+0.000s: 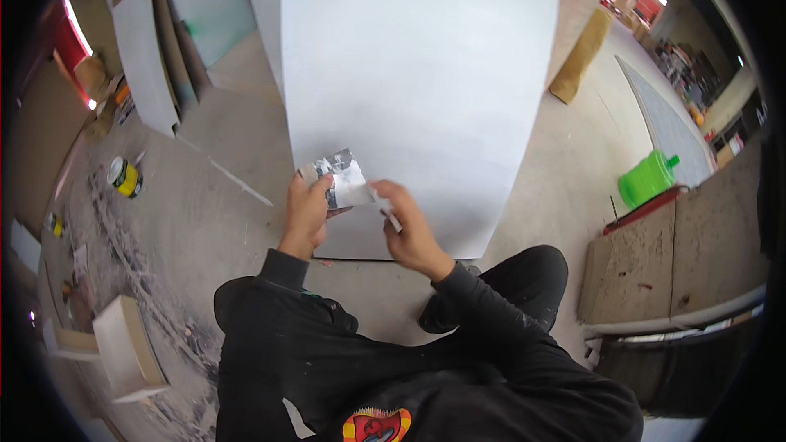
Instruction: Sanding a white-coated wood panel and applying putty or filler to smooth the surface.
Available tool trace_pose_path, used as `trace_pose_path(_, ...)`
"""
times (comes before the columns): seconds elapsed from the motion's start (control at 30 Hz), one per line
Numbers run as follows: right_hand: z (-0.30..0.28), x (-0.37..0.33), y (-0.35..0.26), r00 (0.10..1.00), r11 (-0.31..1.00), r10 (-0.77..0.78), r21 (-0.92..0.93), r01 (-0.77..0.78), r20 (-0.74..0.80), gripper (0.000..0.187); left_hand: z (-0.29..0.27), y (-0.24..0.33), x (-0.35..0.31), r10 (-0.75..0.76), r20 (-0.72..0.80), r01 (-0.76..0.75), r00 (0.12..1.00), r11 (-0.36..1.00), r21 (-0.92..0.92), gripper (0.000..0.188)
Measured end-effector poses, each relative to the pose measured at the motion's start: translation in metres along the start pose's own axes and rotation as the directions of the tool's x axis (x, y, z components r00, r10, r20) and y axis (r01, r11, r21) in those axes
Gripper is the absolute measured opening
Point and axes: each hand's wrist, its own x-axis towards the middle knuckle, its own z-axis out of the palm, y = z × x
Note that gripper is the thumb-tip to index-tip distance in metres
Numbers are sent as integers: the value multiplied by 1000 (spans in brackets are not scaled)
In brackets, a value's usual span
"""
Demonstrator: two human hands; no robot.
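My left hand is closed on a small flat plate smeared with white and grey paste, its thumb on the upper face. Close by on the right, my right hand is closed round the pale handle of a putty knife. The knife's blade end meets or nearly meets the plate's right edge; the fingers partly hide it. Behind both hands a large smooth white panel stands before me, its lower edge near the floor.
On the floor at left are a yellow-and-black can and an open pale box. Boards lean at back left. To the right stand a green plastic jug, a stained tan block and a brown roll.
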Motion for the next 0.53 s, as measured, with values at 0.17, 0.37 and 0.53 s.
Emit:
trace_pose_path(0.17,-18,-46,8,999,957,20,-290,-31,-42,68,29,-19,-16,-22,74,24,997,999,-31,32)
trace_pose_path(0.37,-33,-88,67,965,947,263,-184,-262,-20,58,56,-5,-38,247,239,-227,939,968,-107,24)
trace_pose_path(0.53,-66,-80,38,819,550,552,669,-500,159,60,50,-19,-26,357,108,-353,928,934,-55,29)
